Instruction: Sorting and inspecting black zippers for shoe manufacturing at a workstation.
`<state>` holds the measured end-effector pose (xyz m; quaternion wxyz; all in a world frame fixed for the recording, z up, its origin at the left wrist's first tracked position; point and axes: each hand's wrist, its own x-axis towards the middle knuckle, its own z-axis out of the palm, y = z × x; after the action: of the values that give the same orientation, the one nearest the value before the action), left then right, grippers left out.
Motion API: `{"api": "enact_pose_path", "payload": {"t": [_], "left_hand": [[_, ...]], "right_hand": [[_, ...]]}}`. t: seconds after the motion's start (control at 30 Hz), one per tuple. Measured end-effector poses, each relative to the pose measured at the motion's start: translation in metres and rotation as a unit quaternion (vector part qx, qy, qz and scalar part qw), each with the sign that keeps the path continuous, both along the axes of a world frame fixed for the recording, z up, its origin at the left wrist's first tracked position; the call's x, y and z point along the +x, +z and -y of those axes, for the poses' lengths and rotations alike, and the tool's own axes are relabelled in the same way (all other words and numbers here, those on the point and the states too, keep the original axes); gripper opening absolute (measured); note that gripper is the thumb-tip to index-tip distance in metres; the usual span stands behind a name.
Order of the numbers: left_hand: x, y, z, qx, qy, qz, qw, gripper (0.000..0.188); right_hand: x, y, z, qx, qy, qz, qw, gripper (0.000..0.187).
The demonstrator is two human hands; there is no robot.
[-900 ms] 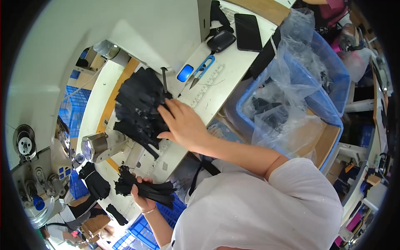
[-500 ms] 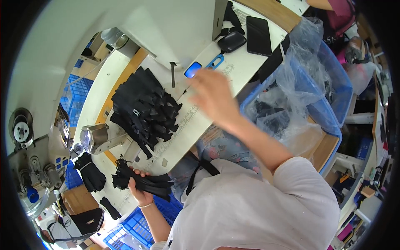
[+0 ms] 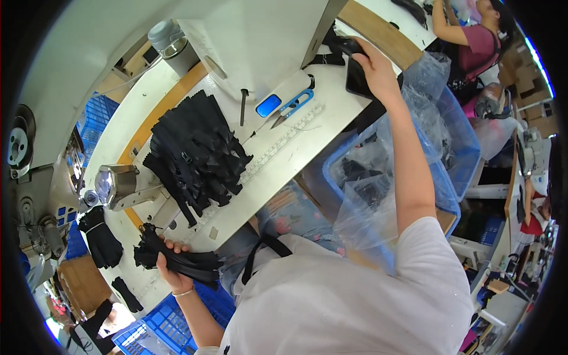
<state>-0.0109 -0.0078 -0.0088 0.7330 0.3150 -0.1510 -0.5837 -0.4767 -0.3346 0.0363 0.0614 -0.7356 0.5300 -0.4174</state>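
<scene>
My left hand [image 3: 171,269] is closed around a bundle of black zippers [image 3: 192,264] at the table's near left edge. At the far right of the table my right hand [image 3: 377,74] grips a rounded black case [image 3: 346,45] between thumb and fingers. Beneath that hand lies a black phone [image 3: 357,80], partly covered by it. A large fanned pile of black zippers [image 3: 198,154] rests on the white table [image 3: 278,160] between my hands. Blue-handled thread snips [image 3: 296,103] lie beside a small blue rectangular piece [image 3: 268,105] near the machine's base.
A white machine body [image 3: 254,47] overhangs the table's far side. Tied black zippers [image 3: 102,239] and a smaller bundle [image 3: 126,295] lie at left. Blue bins [image 3: 334,171] with clear plastic bags stand at right, a blue crate [image 3: 168,322] below left. A person [image 3: 473,41] sits at upper right.
My right hand has moved from beside the snips to the far right, taking hold of the black case, which has shifted toward the phone. My left hand still holds its zipper bundle.
</scene>
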Motion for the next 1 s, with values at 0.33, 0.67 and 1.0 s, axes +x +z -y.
{"api": "enact_pose_path", "payload": {"t": [0.33, 0.67, 1.0], "left_hand": [[0.003, -0.002, -0.002, 0.005, -0.022, 0.025, 0.999, 0.047], [0.005, -0.003, -0.003, -0.022, -0.048, -0.024, 0.998, 0.045], [0.005, -0.002, 0.004, -0.020, -0.075, -0.045, 0.996, 0.040]], "right_hand": [[0.008, -0.019, -0.018, -0.088, 0.089, -0.212, 0.969, 0.040], [0.000, -0.047, -0.079, -0.129, -0.028, -0.001, 0.991, 0.036], [0.035, -0.185, -0.170, 0.118, 0.000, -0.049, 0.992, 0.026]]}}
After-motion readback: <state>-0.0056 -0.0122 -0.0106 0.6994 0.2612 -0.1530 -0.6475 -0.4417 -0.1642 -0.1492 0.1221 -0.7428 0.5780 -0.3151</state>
